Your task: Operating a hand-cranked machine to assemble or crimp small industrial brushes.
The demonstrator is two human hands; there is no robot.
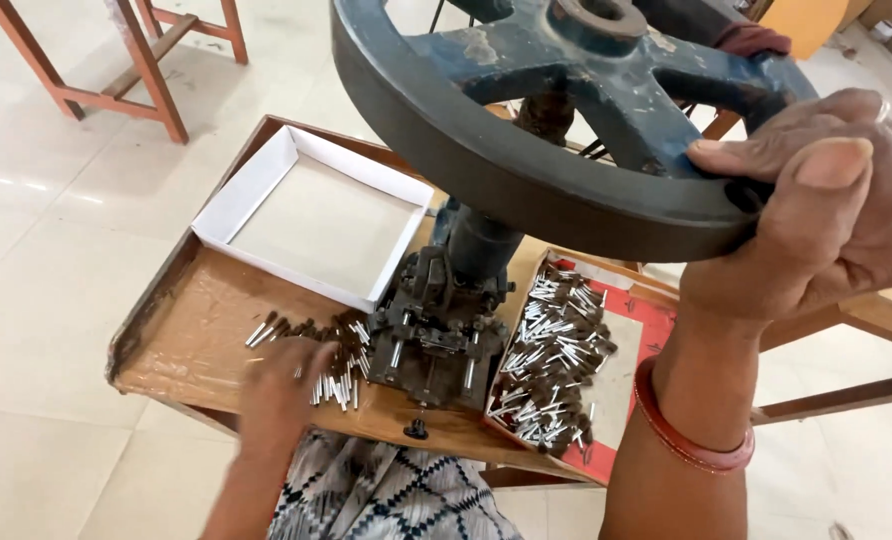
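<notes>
Up top, the dark handwheel of a small press sits on the wooden counter, and the right hand is clenched around its rim. Lower down, the blurred left hand rests on a scatter of small metal-tipped pieces; its grip cannot be told. More pieces fill a red-edged tray, an empty white box behind

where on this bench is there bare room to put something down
The white box is bare inside. The tray has free space at its left end, between its rim and the loose pins. It is crowded around the press and in the right-hand box of pins.
</notes>
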